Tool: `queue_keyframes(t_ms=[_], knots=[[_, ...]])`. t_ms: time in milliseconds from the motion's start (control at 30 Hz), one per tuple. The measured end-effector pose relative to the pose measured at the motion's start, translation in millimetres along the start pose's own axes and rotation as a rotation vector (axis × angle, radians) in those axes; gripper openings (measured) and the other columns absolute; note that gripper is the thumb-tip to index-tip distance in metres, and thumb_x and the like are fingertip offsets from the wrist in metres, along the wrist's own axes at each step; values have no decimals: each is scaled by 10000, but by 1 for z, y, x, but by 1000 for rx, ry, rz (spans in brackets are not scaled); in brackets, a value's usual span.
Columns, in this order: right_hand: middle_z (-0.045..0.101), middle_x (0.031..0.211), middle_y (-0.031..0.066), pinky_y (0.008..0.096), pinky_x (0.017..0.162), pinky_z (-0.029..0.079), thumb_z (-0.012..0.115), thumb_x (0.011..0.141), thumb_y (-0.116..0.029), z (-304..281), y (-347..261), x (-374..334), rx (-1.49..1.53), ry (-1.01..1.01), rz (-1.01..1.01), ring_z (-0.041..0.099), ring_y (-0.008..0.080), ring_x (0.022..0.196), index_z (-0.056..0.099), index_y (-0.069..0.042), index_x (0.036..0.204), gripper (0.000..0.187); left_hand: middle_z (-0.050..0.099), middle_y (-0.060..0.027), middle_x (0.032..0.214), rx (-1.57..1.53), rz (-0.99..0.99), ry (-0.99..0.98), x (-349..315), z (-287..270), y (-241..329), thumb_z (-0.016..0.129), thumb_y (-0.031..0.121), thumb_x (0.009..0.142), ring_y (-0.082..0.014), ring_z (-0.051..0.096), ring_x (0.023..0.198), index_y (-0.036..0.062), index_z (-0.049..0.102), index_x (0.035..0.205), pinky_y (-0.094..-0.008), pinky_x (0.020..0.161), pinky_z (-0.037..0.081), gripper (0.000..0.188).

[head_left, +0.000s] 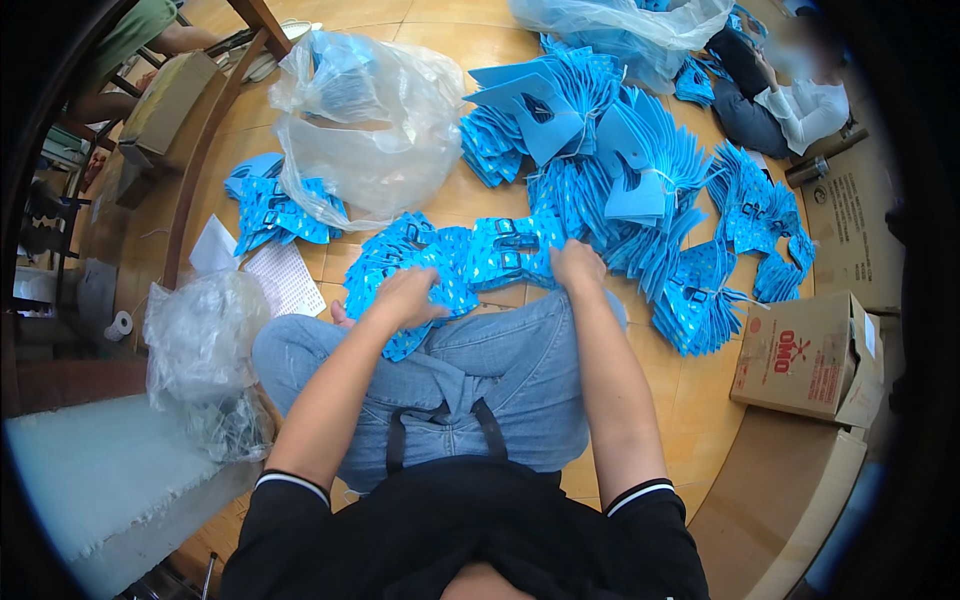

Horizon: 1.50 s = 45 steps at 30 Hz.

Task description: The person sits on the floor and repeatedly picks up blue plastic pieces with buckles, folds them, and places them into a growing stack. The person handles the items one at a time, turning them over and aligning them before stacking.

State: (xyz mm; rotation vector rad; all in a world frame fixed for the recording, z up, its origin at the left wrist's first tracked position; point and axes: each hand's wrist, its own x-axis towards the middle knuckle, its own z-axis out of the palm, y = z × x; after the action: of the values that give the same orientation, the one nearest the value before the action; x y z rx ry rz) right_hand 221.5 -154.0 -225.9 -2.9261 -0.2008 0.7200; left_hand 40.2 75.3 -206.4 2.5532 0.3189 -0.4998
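Sitting cross-legged on the tiled floor (690, 395), the person has both arms out over blue patterned pieces, 2 lots side by side just past the shins. Left hand (405, 298) is on the near side of the fanned pile (385, 252), fingers bent and a bit blurred; can't tell if that grip has hold of a piece or only rests there. Right hand (577, 264) is at the right edge of the buckled stack (490, 250), fingers curled partway in; it looks like it's steadying that edge, but the fingertips are hidden, so can't tell if the grip is closed on anything. Both lots probably sit there because it's easy reach from the lap, black buckles facing up so they're easy to see. Bigger blue bundles (650, 180) crowd beyond the right hand, some bound with pale string, likely so they don't slide apart. Edges: the clear plastic bag (425, 175) comes close behind the fanned pile, a printed sheet (287, 282) lies off to its left, and the jeans (530, 400) bound the near side. Most room to move is right of the right forearm, where tile shows before the cardboard box (800, 360).
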Motion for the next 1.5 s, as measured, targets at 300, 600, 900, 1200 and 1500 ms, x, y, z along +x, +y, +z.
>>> queue_keyframes(t_ms=[300,600,900,1200,1500], knots=[[628,1008,165,451,769,496,598,870,-288,4,-4,-36,107,556,-249,624,347,894,624,-49,992,270,605,-146,1080,-100,-1,243,-45,12,-1,779,150,693,-338,564,1066,62,613,1107,-420,922,449,455],[668,900,125,446,707,481,601,885,-280,10,-17,-86,253,427,-447,636,326,834,635,-55,974,245,626,-157,1118,17,-5,177,-48,6,-10,744,120,700,-346,564,1050,54,608,1107,-427,917,449,434],[672,938,90,357,727,504,603,920,-303,-1,-23,-107,887,211,-488,643,226,832,628,-13,1052,319,635,-131,983,-299,119,378,-71,-68,28,695,76,665,-314,586,952,57,638,997,-399,841,468,338],[642,970,23,218,634,464,601,942,-183,-97,10,-161,1660,253,-588,591,75,780,558,-34,1105,225,566,-146,1191,-440,635,883,-68,-115,134,750,189,752,-308,553,1063,63,615,1095,-383,870,450,390],[638,981,28,233,720,452,598,926,-76,-132,37,-182,1548,504,-719,579,94,830,573,-32,1089,171,642,-76,1037,-1283,625,271,-39,-123,153,621,87,912,-138,580,988,-11,563,1180,-280,878,452,291]])
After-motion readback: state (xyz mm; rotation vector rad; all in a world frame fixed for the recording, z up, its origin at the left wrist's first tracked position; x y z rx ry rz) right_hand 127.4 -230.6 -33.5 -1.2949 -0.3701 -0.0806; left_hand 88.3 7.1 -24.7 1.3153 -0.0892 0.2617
